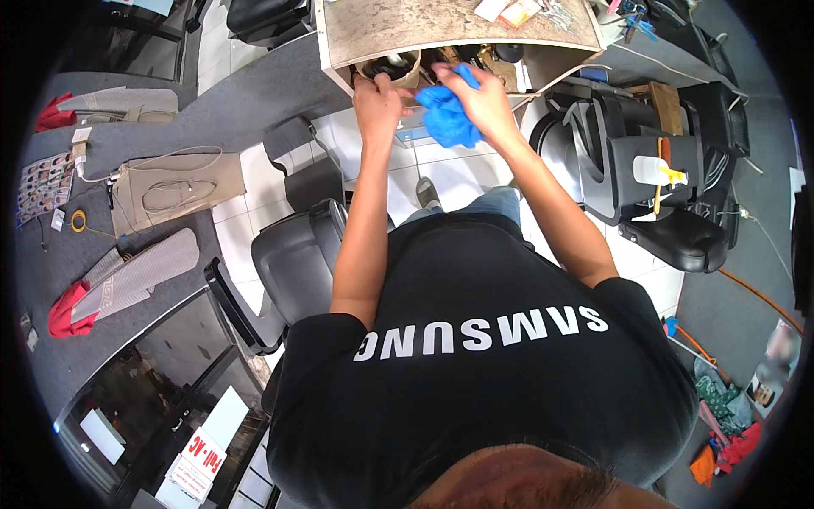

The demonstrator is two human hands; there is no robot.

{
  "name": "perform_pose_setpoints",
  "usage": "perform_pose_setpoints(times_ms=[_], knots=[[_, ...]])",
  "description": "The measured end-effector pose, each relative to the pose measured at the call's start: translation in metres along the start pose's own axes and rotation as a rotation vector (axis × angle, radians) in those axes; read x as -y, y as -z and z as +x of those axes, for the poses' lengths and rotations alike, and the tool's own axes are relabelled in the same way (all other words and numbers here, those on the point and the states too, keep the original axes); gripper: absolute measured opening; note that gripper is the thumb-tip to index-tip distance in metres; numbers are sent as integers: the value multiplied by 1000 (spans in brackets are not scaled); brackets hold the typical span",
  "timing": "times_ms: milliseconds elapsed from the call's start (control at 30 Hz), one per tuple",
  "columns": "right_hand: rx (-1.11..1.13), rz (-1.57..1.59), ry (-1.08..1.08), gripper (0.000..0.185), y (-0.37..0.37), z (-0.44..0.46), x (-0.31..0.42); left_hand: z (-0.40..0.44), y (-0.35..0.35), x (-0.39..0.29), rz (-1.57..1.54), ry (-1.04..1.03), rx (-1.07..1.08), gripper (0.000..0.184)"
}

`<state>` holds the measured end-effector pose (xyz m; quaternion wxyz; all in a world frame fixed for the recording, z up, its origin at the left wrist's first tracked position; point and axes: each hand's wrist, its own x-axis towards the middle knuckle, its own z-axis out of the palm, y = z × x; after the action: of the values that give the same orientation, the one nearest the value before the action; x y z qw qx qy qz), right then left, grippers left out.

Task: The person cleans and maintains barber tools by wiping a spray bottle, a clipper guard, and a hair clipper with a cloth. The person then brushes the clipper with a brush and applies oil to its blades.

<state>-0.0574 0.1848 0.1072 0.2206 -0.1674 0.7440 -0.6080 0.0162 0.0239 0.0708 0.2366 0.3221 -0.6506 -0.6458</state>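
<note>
My left hand (380,106) is at the front of a round tan container (412,64) in the open compartment of a wooden cabinet; its fingers curl at the container's rim. Dark items inside the container are hard to make out. A crumpled blue cloth (449,117) hangs from my right hand (485,100), whose fingers close on its upper part. The right fingertips are close to small dark and brass-coloured items (485,58) in the compartment. Both hands are side by side at the compartment's front edge.
Papers (513,12) lie on the worn cabinet top (407,30). Black salon chairs stand at left (301,254) and right (627,161). A white bottle (651,170) and brush lie on the right chair. A cable (555,81) runs past the cabinet's right corner.
</note>
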Motion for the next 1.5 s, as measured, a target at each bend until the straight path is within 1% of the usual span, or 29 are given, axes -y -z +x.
perform_pose_setpoints(times_ms=[33, 133, 233, 333, 367, 400, 467, 500, 567, 600, 633, 667, 733, 767, 867, 967, 1067, 1167, 1267, 1300, 1400, 1433, 1500], knots=[[-19, 32, -104, 36, 6, -2, -16, 4, -3, 8, -59, -50, 2, 41], [14, -123, -189, 31, 27, -6, -78, 9, -2, 1, -48, 64, 66, 35], [88, -361, -226, 32, 37, -9, -102, 13, -6, -2, -139, 34, 62, 32], [33, -490, -121, 36, 35, -6, -114, 21, -12, -3, -134, 32, 56, 34], [26, -512, -106, 39, 33, -1, -118, 29, -12, 4, -151, 66, 71, 51], [19, -540, -104, 38, 32, 6, -121, 33, -13, 7, -146, 65, 75, 51], [7, -599, -96, 39, 25, 17, -107, 40, -14, 12, -142, 61, 81, 53], [17, -666, -153, 45, 22, 24, -94, 41, -15, 14, -131, 36, 93, 53], [18, -742, -148, 48, 16, 40, -89, 41, -16, 15, -110, -15, 114, 53], [20, -779, -144, 50, 13, 50, -87, 36, -16, 13, -91, -6, 79, 54], [-15, -855, -72, 58, 9, 59, -94, 22, -19, 3, -72, 3, 45, 55], [2, -906, -84, 60, 5, 65, -91, 9, -20, -3, -55, 13, 9, 57], [38, -1008, -108, 65, -3, 77, -86, -12, -17, 5, -53, 13, 5, 61], [98, -1097, -113, 70, -7, 86, -86, -22, -14, 10, -52, 13, 3, 64], [136, -1196, -75, 69, -20, 99, -87, -50, -2, 26, -7, 48, 53, 69], [176, -1243, -112, 69, -26, 113, -87, -72, 8, 43, 43, 64, 103, 64], [206, -1281, -81, 69, -26, 126, -91, -89, 18, 58, 48, 69, 144, 55], [193, -1251, -62, 75, -20, 136, -96, -96, 24, 75, 93, 99, 163, 47], [178, -999, -148, 83, -13, 152, -99, -97, 23, 87, 107, 121, 184, 42], [134, -821, -190, 86, -6, 153, -101, -96, 22, 90, 110, 121, 196, 41], [19, -310, -244, 85, -4, 160, -121, -96, 15, 92, 120, 103, 222, 39], [-35, -189, -276, 78, -4, 151, -113, -94, 12, 94, 122, 82, 220, 38], [-26, -8, -354, 73, 2, 113, -73, -91, 7, 96, 167, 14, 202, 38]])
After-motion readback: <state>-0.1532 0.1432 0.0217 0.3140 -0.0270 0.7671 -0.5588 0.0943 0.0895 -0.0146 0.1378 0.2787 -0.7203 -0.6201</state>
